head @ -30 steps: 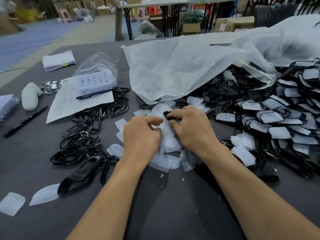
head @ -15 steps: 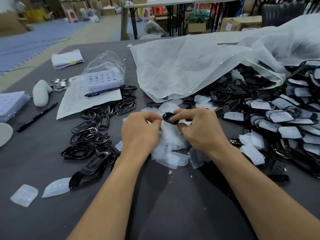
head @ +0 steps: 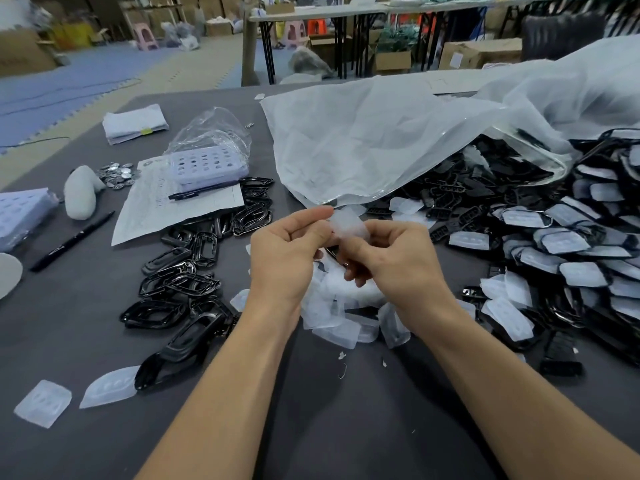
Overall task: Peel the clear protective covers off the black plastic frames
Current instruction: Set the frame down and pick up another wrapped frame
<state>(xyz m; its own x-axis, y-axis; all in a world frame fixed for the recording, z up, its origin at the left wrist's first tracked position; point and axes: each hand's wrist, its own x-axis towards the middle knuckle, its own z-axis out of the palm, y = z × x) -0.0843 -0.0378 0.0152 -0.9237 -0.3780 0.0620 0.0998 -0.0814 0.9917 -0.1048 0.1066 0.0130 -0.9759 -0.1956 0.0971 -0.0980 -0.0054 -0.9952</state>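
Observation:
My left hand [head: 287, 251] pinches a clear cover [head: 348, 225] between thumb and forefinger, lifted above the table's middle. My right hand [head: 391, 258] curls around a black frame [head: 333, 252], of which only a dark edge shows between the hands. Below them lies a heap of peeled covers [head: 339, 306]. Bare black frames [head: 180, 289] are piled to the left. Frames that still carry covers [head: 571, 244] are heaped at the right.
A big translucent bag [head: 381, 140] covers the back right. At the left are a paper sheet [head: 166, 206] with a pen, a lilac tray in a bag [head: 207, 164], coins [head: 116, 174], a black pen [head: 72, 240] and two loose covers [head: 107, 388].
Both hands have risen from the heap. The cover now stands up white between my fingers, drawn away from the black frame that showed on top before.

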